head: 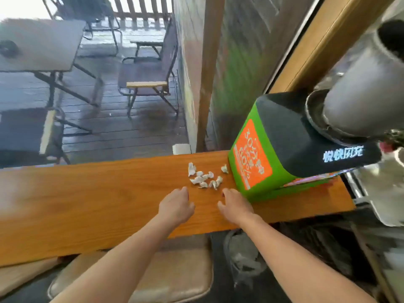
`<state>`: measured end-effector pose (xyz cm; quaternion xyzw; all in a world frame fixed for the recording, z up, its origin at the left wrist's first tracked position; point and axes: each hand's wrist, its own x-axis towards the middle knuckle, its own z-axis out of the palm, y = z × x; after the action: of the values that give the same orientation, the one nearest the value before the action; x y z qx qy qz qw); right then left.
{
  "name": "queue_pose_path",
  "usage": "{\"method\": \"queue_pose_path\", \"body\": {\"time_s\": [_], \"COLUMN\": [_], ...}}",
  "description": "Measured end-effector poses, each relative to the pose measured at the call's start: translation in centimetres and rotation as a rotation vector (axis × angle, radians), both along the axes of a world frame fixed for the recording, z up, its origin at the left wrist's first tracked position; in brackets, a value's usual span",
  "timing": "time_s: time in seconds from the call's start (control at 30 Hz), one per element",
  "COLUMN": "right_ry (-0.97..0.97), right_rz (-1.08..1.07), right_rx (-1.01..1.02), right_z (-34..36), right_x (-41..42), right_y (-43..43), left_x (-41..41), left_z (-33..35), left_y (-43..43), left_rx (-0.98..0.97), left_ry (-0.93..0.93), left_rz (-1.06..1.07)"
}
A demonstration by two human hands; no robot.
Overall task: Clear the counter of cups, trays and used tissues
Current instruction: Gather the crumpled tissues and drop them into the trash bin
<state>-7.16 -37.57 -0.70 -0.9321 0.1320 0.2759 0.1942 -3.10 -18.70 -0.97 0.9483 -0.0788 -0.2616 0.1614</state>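
Tissue scraps point(204, 176): small crumpled white pieces, scattered loose on the wooden counter point(87, 200), just left of a green and black power-bank kiosk point(284, 147) with an orange panel. One scrap sits apart from the cluster, close beside the kiosk's base.

Bin point(242, 256): on the floor under the counter's near edge, lined with a clear bag; pale crumpled material shows inside, too blurred for me to identify.

Grey pot point(360, 92): on a dark saucer on top of the kiosk; its contents are hidden from me.

Left hand point(176, 205): palm down over the counter, fingers loosely curled, holding nothing, just short of the scraps.

Right hand point(235, 205): palm down, fingers loosely curled, empty, close beside the kiosk's lower corner and near the scraps.

Surface: long orange-brown plank with visible grain.

Stool point(170, 276): tan padded seat below the counter.

Room: window ahead, wooden frame at right; outside, wet dark decking, a folding table point(41, 44) and folding chairs point(150, 82).
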Motion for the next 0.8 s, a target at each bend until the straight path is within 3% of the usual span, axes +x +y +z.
{"method": "queue_pose_path", "body": {"time_s": [0.27,0.5,0.8], "right_ry": [-0.042,-0.18,-0.172], "right_rz": [-0.191,-0.297,-0.162], "right_rx": [-0.021,-0.016,-0.018], "right_z": [-3.0,-4.7,-7.8], "right_x": [1.7,3.9,4.6], "right_y": [1.7,0.6,-0.3], "left_x": [4.0,6.7,6.5], "left_z": [-4.8,-7.3,-9.1], "left_y": [0.5,-0.7,-1.3], "left_rx": [-0.028,-0.134,-0.146], "left_ry": [0.041,-0.152,-0.136], "left_rz": [-0.112,-0.102,-0.163]}}
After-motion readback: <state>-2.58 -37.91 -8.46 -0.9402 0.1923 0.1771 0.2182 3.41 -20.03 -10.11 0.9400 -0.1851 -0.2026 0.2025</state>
